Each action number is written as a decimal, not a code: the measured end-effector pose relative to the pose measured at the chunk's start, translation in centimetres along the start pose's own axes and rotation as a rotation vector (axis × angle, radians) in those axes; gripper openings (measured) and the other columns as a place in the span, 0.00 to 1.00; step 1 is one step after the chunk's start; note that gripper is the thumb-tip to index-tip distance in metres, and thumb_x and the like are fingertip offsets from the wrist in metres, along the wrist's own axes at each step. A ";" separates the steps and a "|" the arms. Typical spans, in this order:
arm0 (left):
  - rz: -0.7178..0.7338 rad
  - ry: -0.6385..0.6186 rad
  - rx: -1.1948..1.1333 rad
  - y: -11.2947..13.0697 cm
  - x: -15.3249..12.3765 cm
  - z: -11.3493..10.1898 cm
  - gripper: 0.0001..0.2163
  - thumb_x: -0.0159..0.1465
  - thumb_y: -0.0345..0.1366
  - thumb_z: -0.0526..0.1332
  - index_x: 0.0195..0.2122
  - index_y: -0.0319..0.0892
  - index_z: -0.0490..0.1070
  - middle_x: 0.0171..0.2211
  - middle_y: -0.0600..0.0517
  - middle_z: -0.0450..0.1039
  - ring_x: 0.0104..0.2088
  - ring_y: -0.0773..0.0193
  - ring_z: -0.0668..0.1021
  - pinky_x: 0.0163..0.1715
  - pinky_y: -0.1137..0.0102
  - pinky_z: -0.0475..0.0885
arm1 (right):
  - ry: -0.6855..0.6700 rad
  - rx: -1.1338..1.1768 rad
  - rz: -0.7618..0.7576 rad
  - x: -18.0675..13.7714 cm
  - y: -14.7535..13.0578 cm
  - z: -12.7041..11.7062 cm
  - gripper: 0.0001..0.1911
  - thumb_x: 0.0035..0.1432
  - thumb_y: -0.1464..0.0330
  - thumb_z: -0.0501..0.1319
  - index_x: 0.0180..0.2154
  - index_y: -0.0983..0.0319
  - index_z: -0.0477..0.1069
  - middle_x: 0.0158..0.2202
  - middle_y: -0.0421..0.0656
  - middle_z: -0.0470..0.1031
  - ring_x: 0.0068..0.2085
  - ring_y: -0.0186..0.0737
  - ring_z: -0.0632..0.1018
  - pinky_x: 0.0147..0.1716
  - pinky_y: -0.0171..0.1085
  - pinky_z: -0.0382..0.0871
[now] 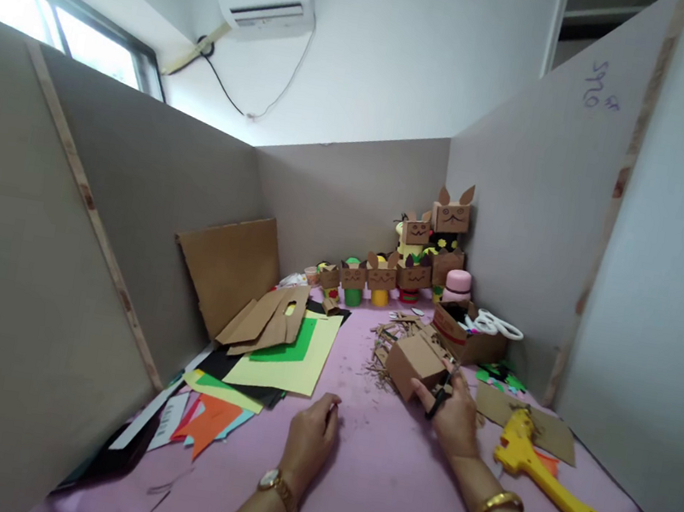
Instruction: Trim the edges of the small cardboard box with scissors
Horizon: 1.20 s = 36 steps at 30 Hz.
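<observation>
My right hand (457,417) is closed around black-handled scissors (440,395). Its thumb reaches forward against the lower edge of a small brown cardboard box (418,361). This box rests at the edge of a heap of cut cardboard scraps (379,357); the blades are mostly hidden from me. To the left, my left hand (312,431) lies on the pink tabletop (364,484) with its fingers curled in and nothing visible in them. It is apart from the box.
A yellow glue gun (532,468) lies on the right by a cardboard piece (557,433). Behind it, an open box (474,346) holds white-handled scissors (496,324). Coloured paper (324,366) and cardboard sheets (270,322) lie left. Several cardboard animal heads (382,275) stand at the back.
</observation>
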<state>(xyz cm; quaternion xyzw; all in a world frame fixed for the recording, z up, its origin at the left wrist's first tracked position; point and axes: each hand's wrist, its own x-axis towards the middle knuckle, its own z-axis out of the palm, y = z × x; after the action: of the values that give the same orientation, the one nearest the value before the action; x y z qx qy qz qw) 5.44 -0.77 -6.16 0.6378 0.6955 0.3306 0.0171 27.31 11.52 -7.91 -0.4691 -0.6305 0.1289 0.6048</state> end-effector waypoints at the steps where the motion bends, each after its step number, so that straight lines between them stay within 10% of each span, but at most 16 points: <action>1: 0.000 0.003 -0.008 0.0 0.0 0.0 0.10 0.66 0.38 0.58 0.45 0.40 0.71 0.39 0.50 0.76 0.36 0.62 0.79 0.37 0.61 0.76 | -0.004 -0.003 0.001 0.0 0.0 0.0 0.38 0.51 0.45 0.59 0.52 0.68 0.67 0.48 0.60 0.74 0.49 0.59 0.74 0.48 0.53 0.67; 36: -0.024 0.079 -0.232 -1.4 0.9 0.2 0.10 0.67 0.40 0.57 0.39 0.39 0.71 0.28 0.56 0.73 0.25 0.68 0.75 0.28 0.68 0.74 | -0.065 -0.004 0.009 0.2 -0.8 -0.5 0.37 0.48 0.48 0.64 0.54 0.64 0.67 0.48 0.55 0.75 0.49 0.56 0.75 0.47 0.51 0.69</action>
<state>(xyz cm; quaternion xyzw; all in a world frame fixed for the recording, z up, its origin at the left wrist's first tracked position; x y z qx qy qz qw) 4.13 0.16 -6.60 0.6095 0.6604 0.4334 0.0673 27.42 11.04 -7.12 -0.4686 -0.6480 0.1459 0.5824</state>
